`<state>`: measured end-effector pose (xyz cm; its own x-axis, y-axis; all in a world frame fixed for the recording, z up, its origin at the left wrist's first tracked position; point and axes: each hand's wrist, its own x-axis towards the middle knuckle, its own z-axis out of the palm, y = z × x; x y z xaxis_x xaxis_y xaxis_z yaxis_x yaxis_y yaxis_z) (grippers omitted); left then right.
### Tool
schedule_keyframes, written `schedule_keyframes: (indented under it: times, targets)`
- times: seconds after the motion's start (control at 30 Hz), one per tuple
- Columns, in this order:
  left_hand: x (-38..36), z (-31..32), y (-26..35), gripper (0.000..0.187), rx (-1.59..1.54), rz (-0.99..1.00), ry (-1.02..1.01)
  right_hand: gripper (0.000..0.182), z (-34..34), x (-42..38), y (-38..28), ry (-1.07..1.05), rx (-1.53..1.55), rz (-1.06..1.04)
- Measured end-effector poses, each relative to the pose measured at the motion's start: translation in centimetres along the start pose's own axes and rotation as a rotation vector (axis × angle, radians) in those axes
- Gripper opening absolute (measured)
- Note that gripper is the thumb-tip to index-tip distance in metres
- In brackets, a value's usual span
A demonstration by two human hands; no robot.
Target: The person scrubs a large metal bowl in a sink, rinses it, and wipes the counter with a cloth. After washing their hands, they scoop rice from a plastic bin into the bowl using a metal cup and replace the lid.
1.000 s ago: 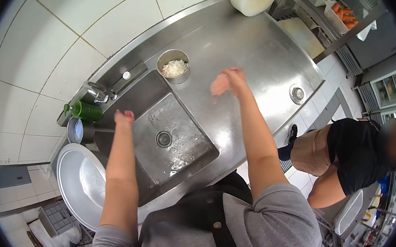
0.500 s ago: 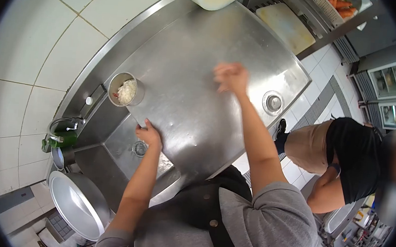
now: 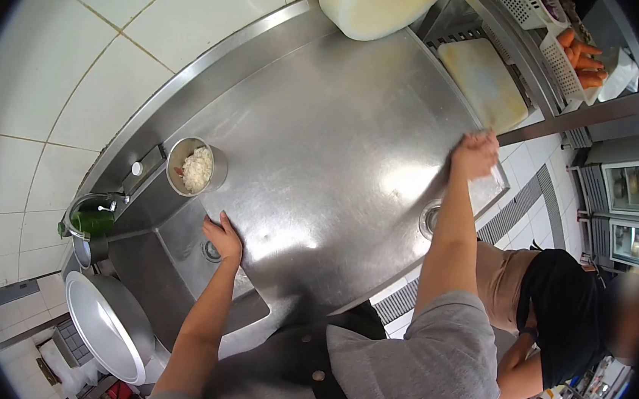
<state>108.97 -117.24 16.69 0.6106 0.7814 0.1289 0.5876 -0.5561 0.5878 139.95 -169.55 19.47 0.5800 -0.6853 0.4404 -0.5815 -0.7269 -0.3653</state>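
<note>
My right hand is curled closed at the far right edge of the stainless steel counter. A small whitish patch shows beside its fingers, but I cannot make out whether the hand holds anything. Over the edge between sink and counter, my left hand has its thumb and fingers apart, with nothing in it. Just beyond it stands a round metal container with white, rice-like food and a reddish bit inside.
A round drain cup is near the counter's right side. White boards stand at the back, with another cutting board beyond the edge. Carrots fill a basket. A large metal basin sits left. Another person stands at right.
My right hand has swept from mid-counter to the right edge, its fingers closed. My left hand stays by the sink edge. The view has shifted slightly.
</note>
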Motion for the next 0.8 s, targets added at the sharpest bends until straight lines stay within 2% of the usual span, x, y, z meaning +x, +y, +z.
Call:
schedule_keyframes:
  times: [0.07, 0.2, 0.27, 0.33, 0.4, 0.43, 0.47, 0.5, 0.57, 0.6, 0.67, 0.7, 0.73, 0.77, 0.8]
  targets:
    - [0.1, 0.0, 0.1, 0.063, -0.016, -0.014, -0.027, 0.062, 1.2, -1.1, -6.2, -0.017, -0.056, -0.080]
    - [0.2, 0.2, -0.2, 0.062, 0.000, -0.022, -0.011, 0.057, 6.0, -3.8, -13.2, -0.243, 0.086, -0.393]
    - [0.1, 0.2, -0.2, 0.063, -0.014, -0.057, -0.039, 0.055, 5.3, -7.5, -16.6, -0.246, 0.146, -0.519]
    - [0.0, 0.9, -1.5, 0.063, -0.065, -0.072, -0.030, 0.053, 1.9, -11.2, -19.3, -0.469, 0.161, -0.537]
    - [1.1, 0.7, -2.6, 0.063, -0.115, -0.086, -0.016, 0.033, 1.3, -14.7, -19.8, -0.442, 0.428, -0.670]
    - [1.9, 0.3, -3.0, 0.061, -0.249, -0.129, 0.016, 0.033, 0.2, -14.8, -19.7, -0.441, 0.431, -0.675]
    - [2.5, -0.1, -2.9, 0.059, -0.383, -0.174, 0.050, 0.027, -1.6, -14.4, -20.1, -0.690, 0.867, -0.624]
    - [3.4, -0.6, -2.8, 0.059, -0.383, -0.183, 0.059, 0.024, -2.7, -14.0, -20.6, -0.939, 1.303, -0.541]
    - [6.0, -3.7, 0.2, 0.051, -0.771, -0.392, 0.115, 0.028, -1.9, -11.5, -20.8, -0.605, 1.492, -0.407]
    - [7.0, -5.0, 1.5, 0.051, -0.770, -0.400, 0.131, 0.031, 1.8, -8.4, -18.2, -0.591, 1.143, -0.362]
    - [9.0, -7.0, 3.5, 0.036, -0.869, -0.477, -0.113, 0.045, 3.6, -5.3, -17.3, -0.179, 0.710, -0.174]
    - [9.5, -7.5, 3.2, 0.036, -0.868, -0.480, -0.102, 0.047, 4.0, -3.5, -17.1, -0.227, 0.547, -0.170]
    - [10.3, -7.8, 2.9, 0.029, -0.901, -0.484, -0.194, 0.052, 4.9, -1.2, -16.7, -0.267, 0.384, -0.166]
    - [10.8, -7.8, 2.8, 0.023, -0.932, -0.488, -0.290, 0.052, 6.1, 0.0, -16.7, -0.269, 0.388, -0.170]
    - [11.0, -7.8, 3.0, 0.023, -0.934, -0.487, -0.286, 0.054, 7.5, 0.8, -16.8, -0.338, 0.285, -0.226]
